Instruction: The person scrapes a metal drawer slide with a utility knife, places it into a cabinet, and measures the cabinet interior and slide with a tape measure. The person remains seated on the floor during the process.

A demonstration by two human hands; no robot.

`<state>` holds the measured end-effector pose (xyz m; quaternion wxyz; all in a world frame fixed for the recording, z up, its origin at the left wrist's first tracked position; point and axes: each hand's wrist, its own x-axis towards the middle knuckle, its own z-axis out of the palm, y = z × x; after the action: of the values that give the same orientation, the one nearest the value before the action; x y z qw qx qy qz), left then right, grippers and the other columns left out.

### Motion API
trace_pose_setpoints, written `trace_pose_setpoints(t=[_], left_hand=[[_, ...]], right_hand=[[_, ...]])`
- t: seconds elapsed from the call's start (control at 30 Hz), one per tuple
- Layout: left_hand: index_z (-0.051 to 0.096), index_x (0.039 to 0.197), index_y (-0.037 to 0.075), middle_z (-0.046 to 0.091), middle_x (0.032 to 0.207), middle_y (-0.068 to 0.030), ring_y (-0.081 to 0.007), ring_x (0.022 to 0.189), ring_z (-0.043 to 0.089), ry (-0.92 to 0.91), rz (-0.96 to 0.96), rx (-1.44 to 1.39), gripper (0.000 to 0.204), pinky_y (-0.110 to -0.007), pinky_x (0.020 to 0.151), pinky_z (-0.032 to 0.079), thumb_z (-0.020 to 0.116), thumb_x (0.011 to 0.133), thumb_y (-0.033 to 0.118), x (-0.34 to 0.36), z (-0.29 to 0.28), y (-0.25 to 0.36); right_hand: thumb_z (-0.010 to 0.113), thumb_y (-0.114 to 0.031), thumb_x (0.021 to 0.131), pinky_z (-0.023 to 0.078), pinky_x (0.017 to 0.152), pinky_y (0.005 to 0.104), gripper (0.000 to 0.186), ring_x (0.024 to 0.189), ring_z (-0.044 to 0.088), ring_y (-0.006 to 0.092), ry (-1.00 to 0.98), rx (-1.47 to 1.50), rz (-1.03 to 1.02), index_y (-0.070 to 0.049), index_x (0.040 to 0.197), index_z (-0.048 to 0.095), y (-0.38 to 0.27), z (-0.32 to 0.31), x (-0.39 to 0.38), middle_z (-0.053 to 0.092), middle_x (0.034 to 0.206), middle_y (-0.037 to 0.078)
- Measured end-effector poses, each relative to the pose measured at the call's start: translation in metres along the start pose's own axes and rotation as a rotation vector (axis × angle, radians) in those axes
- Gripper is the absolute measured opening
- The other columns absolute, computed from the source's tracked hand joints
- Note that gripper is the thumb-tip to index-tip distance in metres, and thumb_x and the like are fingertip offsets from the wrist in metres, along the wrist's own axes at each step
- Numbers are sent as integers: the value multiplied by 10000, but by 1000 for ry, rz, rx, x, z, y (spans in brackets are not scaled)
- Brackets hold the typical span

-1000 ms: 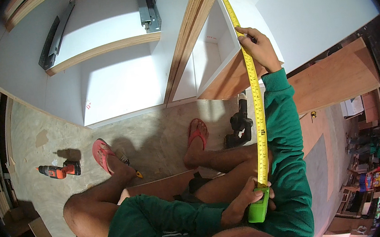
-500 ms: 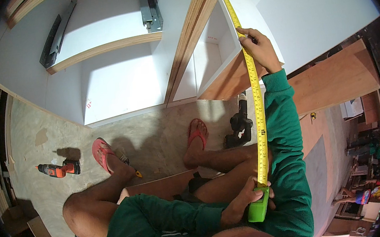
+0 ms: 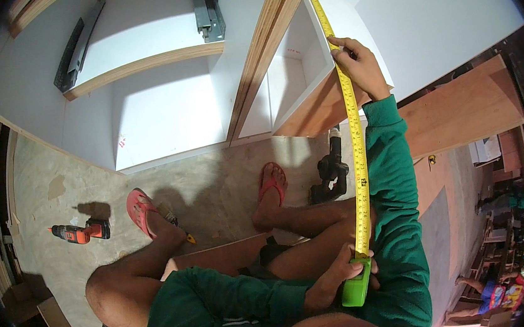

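Observation:
A tape measure with a green case (image 3: 355,287) sits in my left hand (image 3: 333,283), its thumb on the case near the mouth. The long yellow blade (image 3: 359,173) runs up and away from me, along the white drawer box (image 3: 311,80), to the upright panel edge (image 3: 269,43). My right hand (image 3: 360,64) pinches the blade with thumb and finger at the top of the box's near side. Its green sleeve lies alongside the stretched blade. The blade's far end is too small to make out.
An orange-and-black cordless drill (image 3: 79,233) lies on the concrete floor at left. A black tool (image 3: 329,173) stands near my right foot. White cabinet compartments with metal drawer slides (image 3: 208,11) are ahead. A plywood board (image 3: 459,110) is at right, and a person (image 3: 492,296) is farther off.
Both hands and the stretched tape stay almost where they were. At the far right, the person in the background has shifted slightly.

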<state>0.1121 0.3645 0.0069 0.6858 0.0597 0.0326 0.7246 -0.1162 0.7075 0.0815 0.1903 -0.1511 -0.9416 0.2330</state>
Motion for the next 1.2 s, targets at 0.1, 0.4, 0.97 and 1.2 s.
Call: trace_pose_setpoints(t=[0.1, 0.4, 0.97, 1.2], left_hand=[[373, 1391, 66, 575, 1220, -137, -246, 1022, 658, -1, -5, 13, 498, -357, 888, 508, 524, 1003, 339, 2, 0, 0], [376, 1391, 67, 572, 1224, -133, -246, 1026, 655, 23, 2, 12, 490, -364, 894, 504, 518, 1004, 333, -4, 9, 9], [371, 1396, 65, 571, 1223, -139, -241, 1017, 658, -1, 10, 18, 475, -355, 873, 513, 499, 1024, 331, -2, 4, 4], [373, 1399, 62, 574, 1222, -136, -241, 1016, 658, 15, -12, 34, 474, -352, 869, 515, 497, 1025, 324, 2, 1, -1]], right_hand=[[669, -312, 922, 524, 781, 326, 438, 812, 600, 179, -2, 11, 2, -113, 1310, 719, 1, 0, 0, 657, 983, 113], [660, -268, 929, 495, 753, 302, 427, 791, 574, 148, -9, 56, 9, -70, 1304, 710, -2, 0, 0, 633, 937, 75], [644, -199, 960, 440, 698, 249, 392, 746, 507, 83, -1, 39, -14, -37, 1314, 691, -3, 1, -1, 563, 807, -7], [643, -190, 957, 443, 696, 251, 389, 742, 502, 82, -2, 75, -13, -35, 1311, 694, -5, 0, -2, 550, 804, -10]])
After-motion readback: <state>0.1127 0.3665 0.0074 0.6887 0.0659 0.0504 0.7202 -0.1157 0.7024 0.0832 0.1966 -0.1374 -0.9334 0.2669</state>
